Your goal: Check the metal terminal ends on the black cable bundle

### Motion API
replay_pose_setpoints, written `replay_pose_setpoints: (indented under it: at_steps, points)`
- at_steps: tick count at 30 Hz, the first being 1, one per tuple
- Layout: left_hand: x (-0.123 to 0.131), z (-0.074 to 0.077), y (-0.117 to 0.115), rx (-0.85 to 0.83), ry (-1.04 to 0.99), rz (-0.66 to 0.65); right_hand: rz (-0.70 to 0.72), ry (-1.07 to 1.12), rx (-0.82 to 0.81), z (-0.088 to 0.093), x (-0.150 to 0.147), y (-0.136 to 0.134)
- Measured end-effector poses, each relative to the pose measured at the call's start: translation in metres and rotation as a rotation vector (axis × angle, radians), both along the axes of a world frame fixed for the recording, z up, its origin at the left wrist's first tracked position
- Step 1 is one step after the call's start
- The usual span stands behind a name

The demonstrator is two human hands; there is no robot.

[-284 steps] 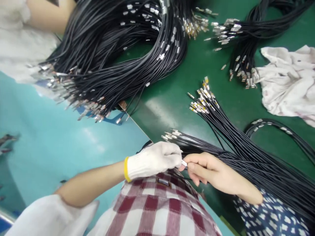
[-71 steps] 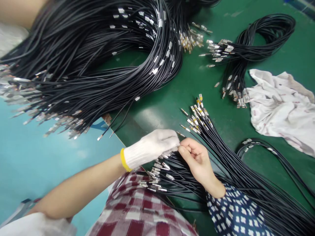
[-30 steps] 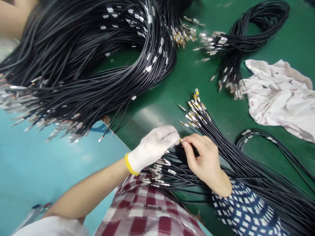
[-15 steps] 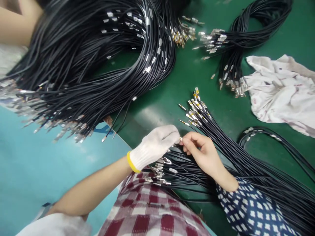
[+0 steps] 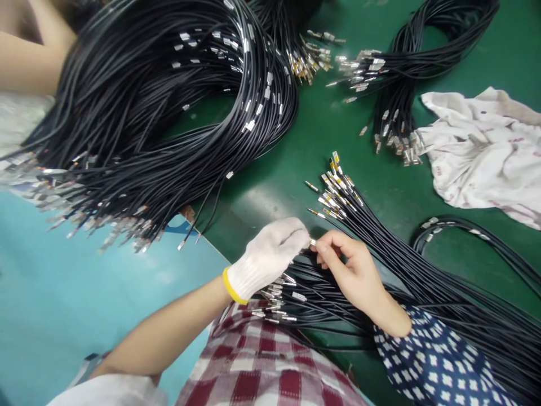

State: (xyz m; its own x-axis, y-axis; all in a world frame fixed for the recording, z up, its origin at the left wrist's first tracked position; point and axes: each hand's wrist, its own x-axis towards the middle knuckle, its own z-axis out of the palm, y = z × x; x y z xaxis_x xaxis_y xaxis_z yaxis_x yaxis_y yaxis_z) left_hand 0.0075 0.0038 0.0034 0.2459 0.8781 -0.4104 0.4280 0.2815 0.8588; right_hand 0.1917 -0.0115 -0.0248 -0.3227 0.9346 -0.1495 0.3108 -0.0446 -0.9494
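Observation:
My left hand [image 5: 276,251], in a white knit glove with a yellow cuff, has its fingers pressed together at a small silver cable connector [image 5: 313,242]. My bare right hand [image 5: 349,262] pinches the same connector from the right, between thumb and forefinger. The cable behind it is mostly hidden by the fingers. Below both hands lies a bundle of black cables [image 5: 325,307] with silver tips pointing left. A second bundle of black cables [image 5: 380,231], with silver and yellowish ends, stretches past my right hand toward the lower right.
A large looped heap of black cables [image 5: 139,113] covers the upper left, its ends over the table edge. Another coiled bundle [image 5: 409,62] lies at the back right, beside a crumpled white cloth [image 5: 486,152]. A person's bare arm [image 5: 38,62] shows at the upper left. The table [image 5: 274,180] is green.
Both hands stay together at the connector, which shows slightly more between the fingertips now. The whole view has shifted a little; the bundles lie as before.

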Motion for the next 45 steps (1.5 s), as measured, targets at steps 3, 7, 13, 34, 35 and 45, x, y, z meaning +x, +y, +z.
replay_pose_setpoints:
  at_steps: [3, 7, 13, 34, 35, 45]
  points:
    - [0.001, 0.0, 0.0, -0.006, 0.005, 0.015, 0.01, 0.019, -0.028, 0.0, 0.0, 0.0]
    - [0.0, 0.0, 0.001, -0.009, 0.014, 0.021, 0.03, 0.075, -0.069, -0.002, 0.0, 0.0]
    - [-0.006, -0.001, 0.002, -0.033, 0.007, -0.055, 0.027, 0.027, 0.049, 0.0, -0.005, 0.002]
    - [0.003, 0.006, 0.009, -0.145, -0.092, -0.003, 0.031, 0.157, -0.06, 0.001, -0.003, 0.006]
    - [0.003, 0.006, 0.009, -0.149, -0.119, 0.001, 0.033, 0.181, -0.08, 0.001, -0.002, 0.006]
    - [0.008, -0.002, 0.008, -0.091, -0.211, 0.082, -0.041, 0.25, -0.122, 0.001, -0.001, 0.004]
